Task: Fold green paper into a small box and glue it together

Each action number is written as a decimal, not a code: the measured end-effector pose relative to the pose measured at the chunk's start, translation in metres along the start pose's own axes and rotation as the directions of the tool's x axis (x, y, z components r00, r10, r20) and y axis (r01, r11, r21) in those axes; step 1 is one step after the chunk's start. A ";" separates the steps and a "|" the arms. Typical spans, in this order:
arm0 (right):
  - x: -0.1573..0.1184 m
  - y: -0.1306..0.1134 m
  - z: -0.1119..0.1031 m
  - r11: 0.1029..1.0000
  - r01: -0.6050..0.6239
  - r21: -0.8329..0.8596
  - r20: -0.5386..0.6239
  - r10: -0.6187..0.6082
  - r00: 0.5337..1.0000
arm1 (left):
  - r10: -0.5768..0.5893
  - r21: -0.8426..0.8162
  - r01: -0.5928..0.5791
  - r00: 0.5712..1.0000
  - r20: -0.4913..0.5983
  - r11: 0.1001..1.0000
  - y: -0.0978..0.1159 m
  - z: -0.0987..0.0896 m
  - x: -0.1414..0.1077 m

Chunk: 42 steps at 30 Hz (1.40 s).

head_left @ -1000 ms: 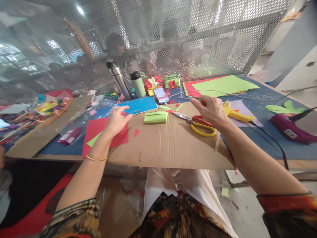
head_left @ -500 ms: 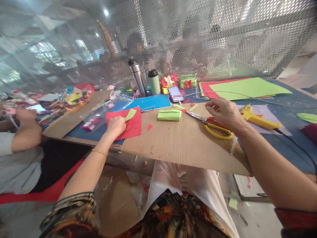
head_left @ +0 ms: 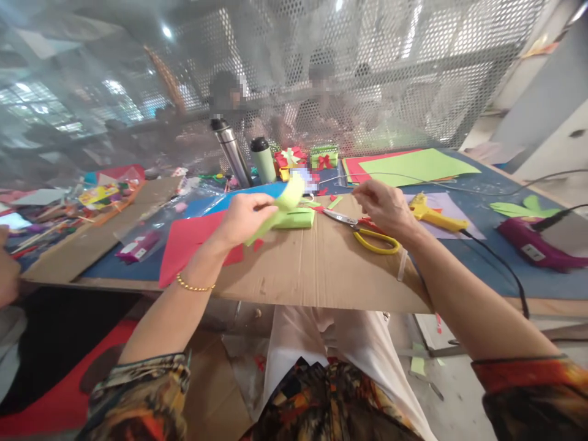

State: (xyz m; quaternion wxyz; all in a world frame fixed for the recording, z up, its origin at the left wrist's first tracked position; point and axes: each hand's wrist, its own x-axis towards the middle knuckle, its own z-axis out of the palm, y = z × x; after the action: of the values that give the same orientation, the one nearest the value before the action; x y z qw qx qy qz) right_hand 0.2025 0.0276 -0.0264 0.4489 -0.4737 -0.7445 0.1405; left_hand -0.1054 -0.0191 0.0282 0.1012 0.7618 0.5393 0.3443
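Note:
My left hand (head_left: 248, 219) pinches a curved light green paper strip (head_left: 290, 192), raised over the cardboard (head_left: 321, 269). A red paper sheet (head_left: 188, 242) lies partly under my left wrist. Beside the strip rests a folded green paper piece (head_left: 298, 218). My right hand (head_left: 382, 205) hovers above the handles of the scissors (head_left: 340, 217), its fingers curled close together; whether something small is between them cannot be made out. Yellow-handled scissors (head_left: 376, 242) lie under that hand, and small red and green scraps are scattered behind.
A yellow glue gun (head_left: 438, 217) with a black cord lies at right, near a purple power strip (head_left: 533, 245). Behind stand a steel flask (head_left: 232, 153), a green bottle (head_left: 263, 162) and green sheets (head_left: 418, 166). A co-worker's arm (head_left: 7, 269) shows at far left.
My left hand has lifted the green strip off the red sheet and moved right toward the middle. The view has shifted to the right; my right hand stays near the scissors.

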 end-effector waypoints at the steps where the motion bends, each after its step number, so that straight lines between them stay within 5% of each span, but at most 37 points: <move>1: 0.000 0.000 0.000 1.000 -0.010 -0.004 -0.011 0.010 1.000 | 0.018 -0.093 -0.012 0.997 0.072 0.996 0.007 0.010 0.009; 4: 0.001 0.000 -0.003 0.996 -0.073 -0.052 -0.118 0.066 0.991 | 0.087 -0.293 -0.024 0.975 0.204 0.956 0.018 0.038 0.029; 7: 0.004 0.002 -0.007 0.992 -0.092 0.083 -0.144 0.103 0.984 | 0.077 -0.393 0.025 0.967 0.242 0.919 0.012 0.063 0.036; 12: 0.001 0.000 -0.001 0.978 0.115 0.174 -0.007 -0.116 0.993 | 0.102 -0.410 0.025 0.954 0.284 0.912 -0.005 0.079 0.026; 16: -0.003 0.002 0.009 0.964 0.245 0.104 0.084 -0.254 0.964 | 0.159 -0.302 -0.078 0.954 0.253 0.950 -0.005 0.079 0.020; 20: -0.005 0.006 0.013 0.924 0.383 0.010 0.033 -0.383 0.923 | 0.221 -0.037 -0.219 0.974 0.055 0.975 -0.001 0.078 0.018; 23: -0.005 0.008 0.014 0.901 0.430 -0.048 -0.001 -0.431 0.902 | 0.373 0.278 -0.337 0.924 -0.088 0.900 0.000 0.074 0.009; 28: -0.004 -0.004 0.012 0.822 0.563 -0.080 0.117 -0.553 0.825 | 0.571 0.593 -0.426 0.818 -0.071 0.684 0.004 0.066 -0.022; 34: -0.020 -0.048 -0.001 0.593 0.723 -0.354 0.370 -0.621 0.691 | 0.580 0.598 -0.437 0.813 -0.057 0.672 0.009 0.072 -0.058; 39: -0.071 -0.046 0.001 0.514 0.764 -0.389 0.469 -0.604 0.645 | 0.574 0.556 -0.466 0.819 -0.025 0.689 0.011 0.087 -0.090; 42: -0.095 -0.032 0.005 0.550 0.746 -0.375 0.447 -0.597 0.666 | 0.548 0.513 -0.463 0.836 -0.017 0.723 0.010 0.088 -0.106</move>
State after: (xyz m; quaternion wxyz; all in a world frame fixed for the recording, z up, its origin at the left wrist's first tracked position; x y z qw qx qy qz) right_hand 0.1939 -0.0664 -0.0601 0.2139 -0.2296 -0.9298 -0.1922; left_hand -0.0616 -0.0985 -0.0757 -0.2385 0.8483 0.3855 0.2736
